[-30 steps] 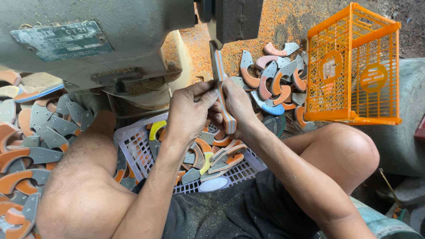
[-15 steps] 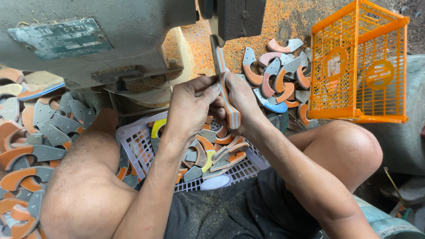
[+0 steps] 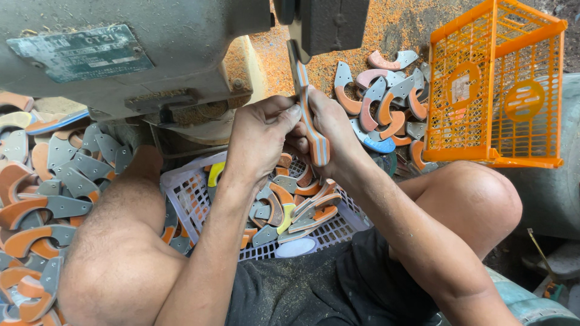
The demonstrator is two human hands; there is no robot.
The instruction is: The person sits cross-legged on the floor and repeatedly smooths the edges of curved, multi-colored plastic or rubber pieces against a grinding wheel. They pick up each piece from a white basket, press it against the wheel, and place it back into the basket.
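**Both hands hold a curved piece at the machine**

In the head view I look down at my two hands, which meet under a big grey machine [image 3: 139, 66]. Between them is a long curved piece [image 3: 311, 115] with orange, grey and blue layers. It stands almost upright, and its top end goes up to the dark block [image 3: 332, 24] of the machine.

My left hand [image 3: 263, 142] comes from below on the left side. Its fingers are together and pressed on the left edge of the piece, with the thumb tip against it. My right hand [image 3: 335, 133] is on the other side. Its fingers are closed around the lower part of the piece, and the bottom end sticks out under the hand.

Just below the hands, between my knees, there is a white basket [image 3: 193, 199] with many similar curved pieces inside, orange, grey and some yellow. On the left, a large pile of grey and orange pieces [image 3: 48, 181] lies beside my left knee. Behind the hands on the right is a smaller pile [image 3: 386, 102] of the same kind, on ground covered with orange dust. An orange basket [image 3: 501, 84] stands near this pile, above my right knee.
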